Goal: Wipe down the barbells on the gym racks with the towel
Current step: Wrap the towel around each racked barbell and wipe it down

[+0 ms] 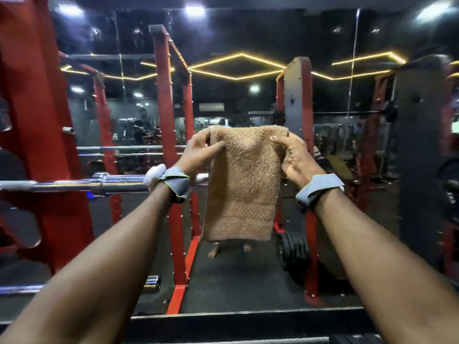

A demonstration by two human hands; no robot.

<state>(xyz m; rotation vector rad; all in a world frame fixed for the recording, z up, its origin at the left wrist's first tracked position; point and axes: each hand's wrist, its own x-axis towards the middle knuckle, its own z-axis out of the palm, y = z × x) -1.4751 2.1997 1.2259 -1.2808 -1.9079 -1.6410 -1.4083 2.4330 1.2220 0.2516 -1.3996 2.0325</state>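
A tan towel (244,184) hangs folded in front of me, held up by its two top corners. My left hand (201,152) pinches the upper left corner and my right hand (295,157) pinches the upper right one. Both wrists wear grey straps. Behind my left wrist a chrome barbell (82,184) lies level on the red rack (164,115) and runs off to the left. The towel hides the part of the bar behind it. The towel hangs near the bar; I cannot tell whether they touch.
A mirror wall behind the rack reflects more bars and red uprights. A second chrome bar end (151,284) lies low at the left. Black weight plates (294,252) lean at the rack's right foot. A dark upright (419,157) stands at the right.
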